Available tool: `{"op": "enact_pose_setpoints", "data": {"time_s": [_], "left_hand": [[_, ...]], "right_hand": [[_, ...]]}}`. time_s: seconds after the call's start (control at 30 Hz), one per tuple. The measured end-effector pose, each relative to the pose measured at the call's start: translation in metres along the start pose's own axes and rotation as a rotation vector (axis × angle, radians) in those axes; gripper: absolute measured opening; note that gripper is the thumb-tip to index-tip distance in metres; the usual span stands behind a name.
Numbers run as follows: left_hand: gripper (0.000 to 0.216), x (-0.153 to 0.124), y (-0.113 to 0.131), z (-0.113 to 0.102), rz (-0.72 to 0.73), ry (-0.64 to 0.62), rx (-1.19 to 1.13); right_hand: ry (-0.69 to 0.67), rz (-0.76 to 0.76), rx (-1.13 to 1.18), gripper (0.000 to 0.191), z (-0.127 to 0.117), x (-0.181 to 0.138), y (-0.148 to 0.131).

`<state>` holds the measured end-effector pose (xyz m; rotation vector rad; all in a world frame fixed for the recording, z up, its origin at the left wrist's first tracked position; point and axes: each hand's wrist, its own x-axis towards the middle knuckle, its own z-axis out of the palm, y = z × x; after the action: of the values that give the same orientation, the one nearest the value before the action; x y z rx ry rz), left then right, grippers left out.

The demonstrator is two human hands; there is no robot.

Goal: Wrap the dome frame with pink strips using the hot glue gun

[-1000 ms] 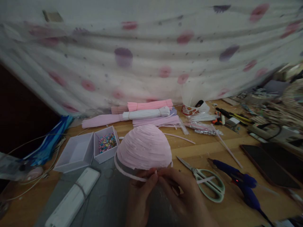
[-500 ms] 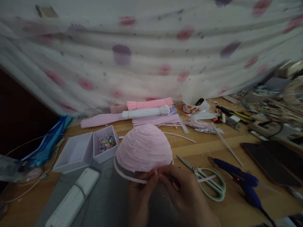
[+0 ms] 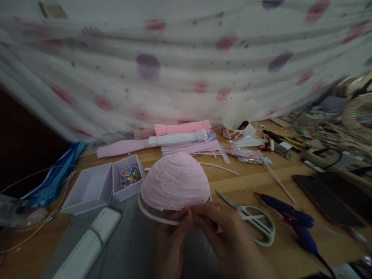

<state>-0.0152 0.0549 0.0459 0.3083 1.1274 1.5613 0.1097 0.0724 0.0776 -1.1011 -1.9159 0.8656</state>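
Observation:
A pale pink dome (image 3: 176, 180), built up of layered fuzzy strips, sits in front of me. Around its lower left edge runs a loose pink pipe cleaner (image 3: 154, 217), standing a little apart from the dome. My left hand (image 3: 174, 236) pinches this pipe cleaner at the dome's near edge. Close against it, my right hand (image 3: 222, 228) also pinches the strip, thumb and forefinger together. A pale end of strip sticks out right of my right hand, across the scissors (image 3: 257, 224) with light green handles. The fingertips partly hide the pinched spot.
Right of the scissors lies a blue glue gun (image 3: 287, 211) with a red light. Two white boxes stand left, one a bead box (image 3: 128, 178). A white power strip (image 3: 88, 244) lies front left. Pipe cleaner bundles (image 3: 178, 137) and a paper cup (image 3: 231, 133) line the back.
The whole view has shifted slightly, so things sit a little further left. Both hands keep their pinch at the dome's near edge, with hardly any movement.

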Motion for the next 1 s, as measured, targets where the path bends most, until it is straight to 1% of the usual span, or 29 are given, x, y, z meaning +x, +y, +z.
{"op": "enact_pose_setpoints", "data": {"time_s": [0.2, 0.4, 0.5, 0.63, 0.8, 0.87, 1.0], "left_hand": [[0.028, 0.002, 0.0, -0.002, 0.017, 0.026, 0.021], [0.025, 0.007, -0.001, -0.012, 0.082, -0.007, 0.079], [0.026, 0.009, -0.002, -0.017, 0.052, -0.033, 0.1], [0.029, 0.006, 0.0, -0.013, 0.056, -0.021, 0.086], [0.029, 0.001, 0.001, -0.006, 0.066, -0.006, 0.046], [0.03, 0.001, 0.001, -0.006, 0.078, 0.002, 0.064], [0.03, 0.002, 0.0, -0.008, 0.106, -0.004, 0.077]], "right_hand": [[-0.007, -0.003, 0.009, 0.02, 0.002, -0.001, -0.005], [-0.034, -0.007, 0.07, 0.021, 0.006, 0.0, -0.004], [-0.016, 0.006, 0.071, 0.021, 0.01, 0.001, -0.004], [-0.027, 0.03, 0.081, 0.021, 0.012, 0.002, -0.003], [-0.031, 0.118, 0.074, 0.021, 0.013, 0.002, -0.002], [-0.04, 0.112, 0.074, 0.02, 0.013, 0.002, -0.002], [-0.017, 0.066, 0.062, 0.02, 0.013, 0.001, -0.002]]}}
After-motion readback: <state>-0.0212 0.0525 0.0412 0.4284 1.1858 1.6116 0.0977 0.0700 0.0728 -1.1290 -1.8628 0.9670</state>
